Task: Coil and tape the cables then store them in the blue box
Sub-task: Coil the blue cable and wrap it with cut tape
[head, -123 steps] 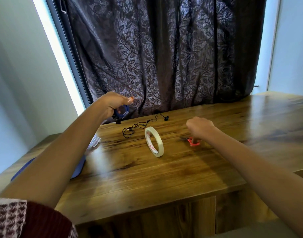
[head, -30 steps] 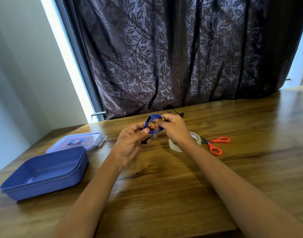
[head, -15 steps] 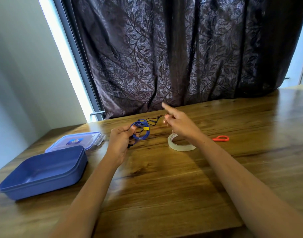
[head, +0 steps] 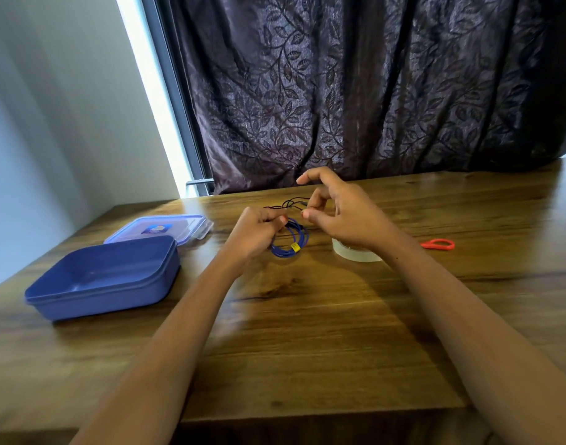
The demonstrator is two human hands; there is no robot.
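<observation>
While in left grip [head: 257, 235], blue cable [head: 285, 253].

Daylight comes in through the window strip [head: 153, 91] far left, blown out to plain white, while the dark curtain [head: 371, 91] soaks up the rest. The light is even and soft, not harsh. Diffuse shadows lie on the surface [head: 307, 332] between my forearms. There's pale sheen on the wood at the far right corner and just below the strip. My left forearm [head: 211, 300] smears with motion blur along its edge. The blue cable [head: 291, 242] in my left fingers [head: 268, 220] reads crisp. The wide lens tilts the window frame and stretches my arms at the near edge.
</observation>
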